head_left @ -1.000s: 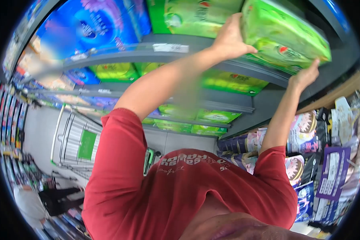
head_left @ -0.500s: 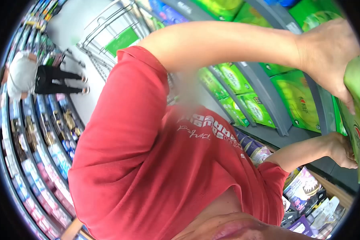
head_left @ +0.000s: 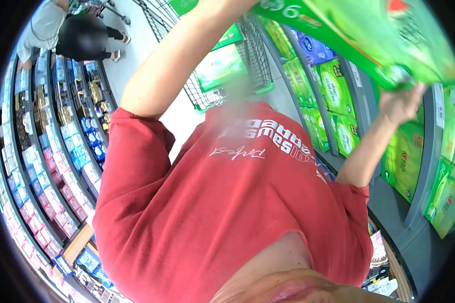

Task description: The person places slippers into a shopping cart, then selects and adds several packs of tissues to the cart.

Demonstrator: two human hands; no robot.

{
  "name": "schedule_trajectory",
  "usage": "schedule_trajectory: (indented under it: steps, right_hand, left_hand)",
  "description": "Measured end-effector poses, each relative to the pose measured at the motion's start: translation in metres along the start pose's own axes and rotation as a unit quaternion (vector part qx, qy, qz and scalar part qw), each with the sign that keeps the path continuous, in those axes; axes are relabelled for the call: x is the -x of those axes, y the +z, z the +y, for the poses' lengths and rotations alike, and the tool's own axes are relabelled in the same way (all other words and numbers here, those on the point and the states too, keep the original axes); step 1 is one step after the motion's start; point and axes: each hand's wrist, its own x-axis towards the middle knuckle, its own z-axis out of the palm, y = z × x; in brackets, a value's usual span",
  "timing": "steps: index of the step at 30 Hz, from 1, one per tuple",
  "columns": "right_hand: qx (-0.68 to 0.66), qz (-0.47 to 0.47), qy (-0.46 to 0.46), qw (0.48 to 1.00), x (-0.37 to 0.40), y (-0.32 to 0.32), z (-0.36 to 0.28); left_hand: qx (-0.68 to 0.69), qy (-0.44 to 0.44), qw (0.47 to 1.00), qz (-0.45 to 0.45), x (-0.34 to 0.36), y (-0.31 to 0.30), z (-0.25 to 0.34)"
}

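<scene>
A large green pack of tissues (head_left: 359, 38), blurred and cut off by the top edge, is raised in the upper right. My right hand (head_left: 402, 105) is closed on its lower edge. My left forearm (head_left: 182, 58) runs up to the pack's left end, where the hand lies beyond the frame. Below and left of the pack is a wire shopping cart (head_left: 260, 53). A green and white pack (head_left: 220, 68) lies inside it.
Grey shelving (head_left: 359, 83) on the right holds green packs (head_left: 404, 161) and a purple pack (head_left: 313, 48). Shelves of small packets (head_left: 50, 171) line the left. Another person in black trousers (head_left: 83, 38) stands in the aisle, upper left. Some packaged goods (head_left: 381, 288) lie at lower right.
The tissue pack has come from the far right edge up and leftward with my arms. My left hand has left the frame. More of the cart and the pack inside it now shows.
</scene>
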Motion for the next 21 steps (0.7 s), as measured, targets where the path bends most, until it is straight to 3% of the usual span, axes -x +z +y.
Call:
schedule_trajectory:
  steps: [1,5,8,10,14,21]
  right_hand:
    - [-0.007,-0.004,0.059,0.998,0.002,0.01,0.023]
    - [-0.005,-0.096,0.274,0.957,0.038,0.042,0.122]
    - [0.057,-0.139,0.377,0.914,0.095,0.07,0.167]
    - [0.148,-0.183,0.429,0.872,0.131,0.068,0.201]
    - [0.174,-0.238,0.512,0.807,0.184,0.069,0.226]
    - [0.212,-0.291,0.573,0.736,0.203,0.08,0.239]
  left_hand:
    - [-0.002,-0.002,1.0,0.009,0.011,-0.014,-0.01]
    - [-0.129,-0.184,0.956,0.191,0.063,-0.077,-0.05]
    - [-0.225,-0.343,0.889,0.205,0.128,-0.141,-0.105]
    - [-0.281,-0.393,0.854,0.193,0.181,-0.173,-0.14]
    - [-0.113,-0.514,0.827,0.197,0.254,-0.186,-0.153]
    - [-0.009,-0.571,0.769,0.288,0.311,-0.196,-0.173]
